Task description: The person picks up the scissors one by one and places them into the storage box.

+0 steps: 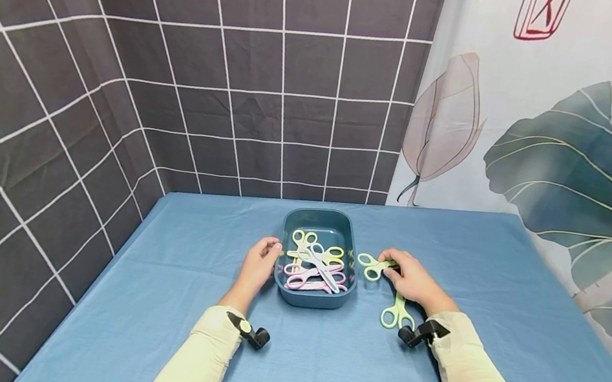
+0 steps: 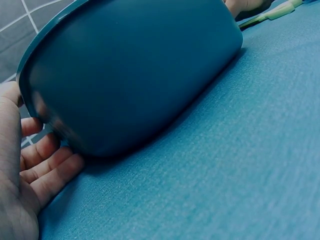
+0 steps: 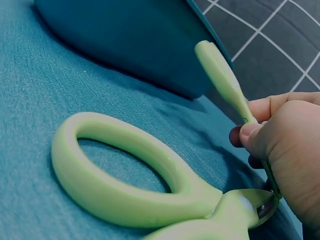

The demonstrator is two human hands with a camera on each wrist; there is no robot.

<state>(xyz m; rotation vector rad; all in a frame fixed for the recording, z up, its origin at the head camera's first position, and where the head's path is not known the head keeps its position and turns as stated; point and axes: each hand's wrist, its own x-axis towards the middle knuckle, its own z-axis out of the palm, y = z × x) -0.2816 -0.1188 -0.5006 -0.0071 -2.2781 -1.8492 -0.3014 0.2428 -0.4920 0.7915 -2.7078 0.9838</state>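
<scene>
A dark blue plastic bin stands on the cloth-covered table. Inside it lie several scissors: yellow ones, pink ones and a light blue pair. At the bin's left side, my left hand has its thumb at the rim and bent fingers against the outer wall. My right hand pinches green scissors by the blade end, just right of the bin, handles toward it. Below that hand, a second pair of green scissors lies on the cloth, handles facing me.
A blue cloth covers the table. Behind and to the left hangs a dark curtain with a white grid. A white curtain with large leaf prints hangs at the right. Each sleeve carries a black wrist camera.
</scene>
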